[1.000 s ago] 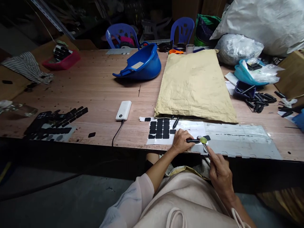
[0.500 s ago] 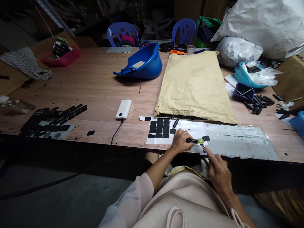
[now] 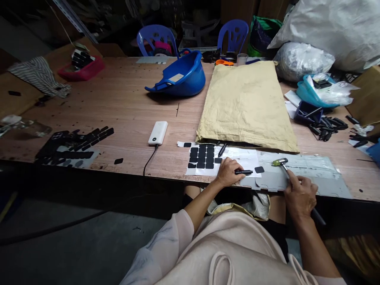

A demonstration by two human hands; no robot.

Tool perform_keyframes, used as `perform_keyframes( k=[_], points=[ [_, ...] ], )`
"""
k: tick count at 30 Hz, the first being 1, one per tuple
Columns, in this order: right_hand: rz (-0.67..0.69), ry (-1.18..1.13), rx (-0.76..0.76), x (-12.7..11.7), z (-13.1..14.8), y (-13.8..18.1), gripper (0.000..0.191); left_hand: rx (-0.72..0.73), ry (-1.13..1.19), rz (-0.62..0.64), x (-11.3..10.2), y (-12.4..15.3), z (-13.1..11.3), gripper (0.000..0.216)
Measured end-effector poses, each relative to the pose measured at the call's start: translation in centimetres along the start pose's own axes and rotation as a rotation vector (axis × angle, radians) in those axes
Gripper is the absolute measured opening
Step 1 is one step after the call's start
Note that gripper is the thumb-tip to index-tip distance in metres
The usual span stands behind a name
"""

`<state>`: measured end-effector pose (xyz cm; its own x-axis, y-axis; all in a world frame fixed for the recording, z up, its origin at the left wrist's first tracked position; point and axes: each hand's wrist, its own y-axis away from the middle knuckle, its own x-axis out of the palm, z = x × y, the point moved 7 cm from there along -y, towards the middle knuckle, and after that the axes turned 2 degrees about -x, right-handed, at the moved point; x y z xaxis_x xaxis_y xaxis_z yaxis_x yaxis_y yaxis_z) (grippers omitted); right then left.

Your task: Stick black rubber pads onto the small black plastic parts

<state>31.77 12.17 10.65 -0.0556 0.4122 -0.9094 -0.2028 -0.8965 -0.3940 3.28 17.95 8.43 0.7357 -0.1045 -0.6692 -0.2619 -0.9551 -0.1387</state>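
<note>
My left hand rests near the table's front edge with its fingers closed on a slim black pen-like piece, which points right. In my right hand is a small hammer with a yellow-green face, its head over the grey sheet and its dark handle sticking out below my fist. A loose black rounded patch lies between the two hands. Left of my left hand, a white sheet carries rows of black rounded patches. Another black pen-like piece lies above them.
A large tan paper sack lies behind my hands. A white power bank with a cable and a blue basin stand leftward. To the right are a heap of black pieces and a turquoise basket. Black strips lie far left.
The hammer in my right hand has moved right, away from the black piece that it was at. My left hand keeps its hold on that piece. The view has shifted slightly.
</note>
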Motion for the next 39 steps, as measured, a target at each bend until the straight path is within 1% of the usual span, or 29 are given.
perform_keyframes(
  k=[3, 5, 7, 8, 9, 10, 12, 14, 15, 16, 18, 19, 21, 23, 25, 26, 27, 29, 30, 31, 33, 35, 37, 39],
  points=[
    [-0.044, 0.024, 0.01, 0.5, 0.7, 0.4, 0.037, 0.09, 0.051, -0.076, -0.8, 1.1, -0.4, 0.017],
    [-0.061, 0.039, 0.007, 0.7, 1.0, 0.6, 0.037, 0.189, 0.112, -0.09, -0.9, 3.2, -1.2, 0.02],
    [-0.07, 0.055, -0.009, 0.8, 1.2, 0.7, 0.037, 0.279, 0.17, -0.016, 0.0, 6.1, -1.9, 0.025],
    [-0.074, 0.063, -0.016, 0.8, 1.2, 0.7, 0.038, 0.301, 0.188, 0.05, 0.8, 7.7, -2.1, 0.025],
    [-0.078, 0.071, -0.021, 0.8, 1.1, 0.7, 0.038, 0.291, 0.183, 0.119, 1.7, 9.2, -1.9, 0.025],
    [-0.082, 0.078, -0.025, 0.9, 1.1, 0.8, 0.038, 0.229, 0.162, 0.167, 2.5, 10.3, -1.4, 0.023],
    [-0.086, 0.087, -0.026, 0.9, 1.0, 0.8, 0.038, -0.014, 0.095, 0.242, 3.8, 11.8, 0.8, 0.021],
    [-0.081, 0.086, -0.032, 1.0, 0.9, 0.8, 0.039, -0.27, 0.023, 0.307, 4.5, 12.5, 3.2, 0.023],
    [-0.078, 0.085, -0.037, 1.0, 0.9, 0.9, 0.039, -0.358, -0.005, 0.337, 4.7, 12.6, 4.0, 0.026],
    [-0.076, 0.085, -0.043, 1.0, 1.0, 0.9, 0.04, -0.415, -0.026, 0.361, 4.8, 12.5, 4.6, 0.029],
    [-0.083, 0.09, -0.053, 1.0, 1.0, 0.9, 0.04, -0.458, -0.051, 0.386, 4.6, 12.1, 4.7, 0.034],
    [-0.091, 0.095, -0.056, 1.0, 1.0, 0.9, 0.04, -0.45, -0.053, 0.394, 4.4, 11.9, 4.4, 0.035],
    [-0.11, 0.105, -0.065, 1.0, 1.0, 1.0, 0.039, -0.366, -0.029, 0.398, 4.0, 11.6, 2.9, 0.035],
    [-0.123, 0.11, -0.074, 1.0, 1.0, 1.0, 0.039, -0.221, 0.035, 0.337, 2.8, 10.9, 0.8, 0.023],
    [-0.127, 0.108, -0.081, 1.1, 1.0, 1.0, 0.04, -0.111, 0.083, 0.178, 0.5, 9.5, -0.8, 0.015],
    [-0.127, 0.103, -0.079, 1.1, 0.9, 1.0, 0.041, -0.095, 0.076, 0.069, -1.0, 8.4, -1.0, 0.014],
    [-0.128, 0.098, -0.076, 1.1, 0.9, 1.0, 0.041, -0.105, 0.047, -0.049, -2.6, 7.2, -0.9, 0.014],
    [-0.132, 0.09, -0.068, 1.1, 1.0, 1.0, 0.04, -0.189, -0.068, -0.266, -5.6, 4.7, 0.3, 0.013],
    [-0.134, 0.088, -0.063, 1.1, 1.0, 1.0, 0.039, -0.248, -0.123, -0.344, -6.8, 3.4, 1.1, 0.015],
    [-0.136, 0.087, -0.058, 1.1, 1.0, 1.0, 0.039, -0.308, -0.173, -0.395, -7.7, 2.3, 2.0, 0.019],
    [-0.126, 0.084, -0.053, 1.1, 1.1, 0.9, 0.039, -0.41, -0.247, -0.407, -8.4, 0.5, 3.7, 0.023],
    [-0.101, 0.073, -0.047, 0.9, 1.1, 0.7, 0.04, -0.455, -0.29, -0.356, -8.3, -0.3, 4.8, 0.016],
    [-0.067, 0.037, -0.04, 0.6, 1.1, 0.7, 0.04, -0.434, -0.301, -0.319, -7.8, -0.1, 4.9, 0.008],
    [-0.037, -0.018, -0.013, 0.0, 0.8, 0.9, 0.039, -0.357, -0.274, -0.311, -7.1, 0.8, 4.1, 0.006]
  ],
)
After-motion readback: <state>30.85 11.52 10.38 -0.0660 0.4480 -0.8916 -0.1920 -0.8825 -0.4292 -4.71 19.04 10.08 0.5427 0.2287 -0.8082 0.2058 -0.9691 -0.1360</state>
